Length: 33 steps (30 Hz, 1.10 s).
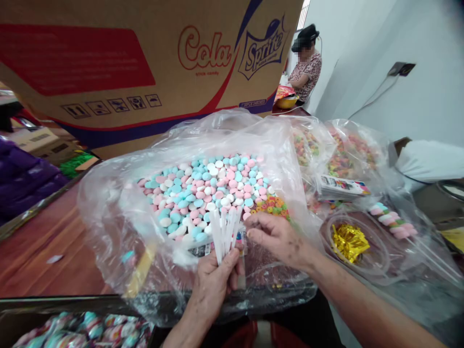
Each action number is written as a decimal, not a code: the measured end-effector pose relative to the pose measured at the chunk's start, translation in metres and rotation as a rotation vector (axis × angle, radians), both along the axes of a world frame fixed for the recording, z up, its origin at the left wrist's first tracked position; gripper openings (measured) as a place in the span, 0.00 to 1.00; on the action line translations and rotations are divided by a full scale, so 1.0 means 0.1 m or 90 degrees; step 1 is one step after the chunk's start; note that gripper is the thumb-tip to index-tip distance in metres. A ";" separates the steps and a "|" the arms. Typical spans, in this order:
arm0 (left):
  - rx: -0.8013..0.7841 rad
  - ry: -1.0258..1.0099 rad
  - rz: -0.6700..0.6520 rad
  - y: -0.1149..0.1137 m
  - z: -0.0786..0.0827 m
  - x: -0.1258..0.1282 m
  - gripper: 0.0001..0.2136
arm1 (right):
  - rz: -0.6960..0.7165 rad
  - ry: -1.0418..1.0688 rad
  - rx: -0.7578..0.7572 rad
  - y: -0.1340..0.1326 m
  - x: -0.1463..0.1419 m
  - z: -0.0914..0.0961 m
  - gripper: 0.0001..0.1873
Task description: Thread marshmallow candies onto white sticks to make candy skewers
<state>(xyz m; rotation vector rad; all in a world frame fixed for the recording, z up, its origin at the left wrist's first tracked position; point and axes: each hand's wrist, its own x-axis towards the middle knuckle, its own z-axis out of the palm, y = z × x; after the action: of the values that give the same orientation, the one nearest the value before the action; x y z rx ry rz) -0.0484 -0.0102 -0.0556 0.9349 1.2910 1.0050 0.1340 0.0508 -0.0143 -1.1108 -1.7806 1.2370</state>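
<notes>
Left hand (213, 282): fingers wrapped tight around a bundle of white sticks (225, 231), held upright and fanned just over the near edge of the open bag of pastel candies (203, 193) on the desk (43, 246). Right hand (277, 237): thumb and forefinger narrowed at the stick tips; whether they actually pinch one cannot be told. Judgement: draw a single stick straight up against a firm left grip (the fan looks loose), so none slip into the candies.
</notes>
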 end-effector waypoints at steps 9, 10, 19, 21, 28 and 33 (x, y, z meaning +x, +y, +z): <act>-0.056 -0.042 -0.019 0.03 0.13 0.23 0.25 | -0.114 0.150 -0.111 -0.22 -0.15 -0.13 0.10; -0.051 -0.064 0.000 0.02 0.12 0.25 0.24 | -0.107 0.145 -0.109 -0.21 -0.13 -0.13 0.11; -0.020 -0.066 0.136 0.02 0.07 0.07 0.21 | -0.137 -0.246 0.172 0.27 0.07 -0.05 0.08; -0.022 -0.053 0.137 0.03 0.05 0.03 0.20 | -0.095 -0.396 0.212 0.39 0.00 -0.06 0.10; -0.039 -0.091 0.149 0.02 -0.09 0.02 0.22 | 0.021 -0.658 0.268 0.51 -0.25 -0.16 0.10; -0.053 -0.103 0.154 0.01 -0.14 0.01 0.23 | 0.039 -0.601 0.224 0.53 -0.19 -0.15 0.11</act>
<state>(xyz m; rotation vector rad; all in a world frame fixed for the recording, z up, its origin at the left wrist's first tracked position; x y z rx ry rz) -0.0472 -0.0092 -0.0695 0.6304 1.3188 1.1790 0.1146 0.1035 -0.0292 -1.5580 -2.5869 0.3600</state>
